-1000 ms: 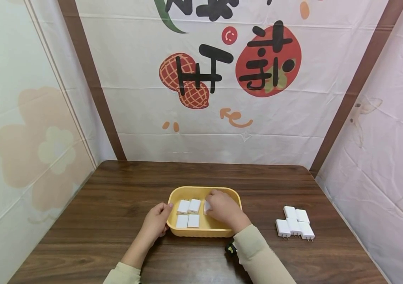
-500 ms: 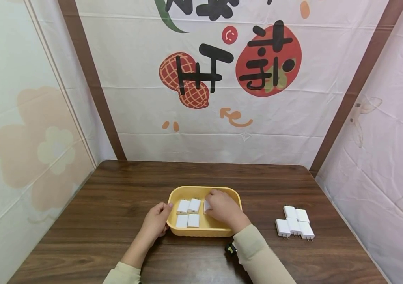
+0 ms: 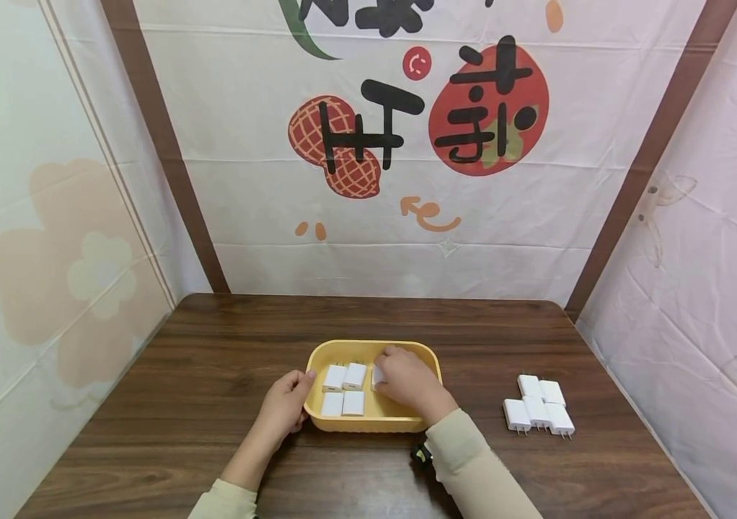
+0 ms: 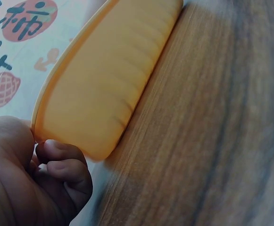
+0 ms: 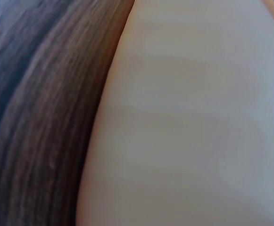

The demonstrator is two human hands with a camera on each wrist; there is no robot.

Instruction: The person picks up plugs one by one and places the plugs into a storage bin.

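Observation:
A yellow plastic basket (image 3: pixel 375 426) stands on the table in front of me. My left hand (image 3: pixel 285 404) grips its left rim, thumb on top; in the left wrist view the fingers (image 4: pixel 70 172) curl against the outer wall. Inside, on the left half, several white charger plugs (image 3: pixel 353 404) lie in two rows. My right hand (image 3: pixel 410 382) reaches over the front rim and pinches another white charger plug (image 3: pixel 378 378) beside them, mostly covered by the fingers. The right wrist view holds only the basket's outer wall (image 5: pixel 184 141), with no hand showing.
On the wooden table (image 3: pixel 226 339), a group of white charger plugs (image 3: pixel 537 411) lies to the right, prongs showing. A small black object (image 3: pixel 421 455) is by the right sleeve, part of it hidden. Printed cloth walls (image 3: pixel 368 259) border the back and sides.

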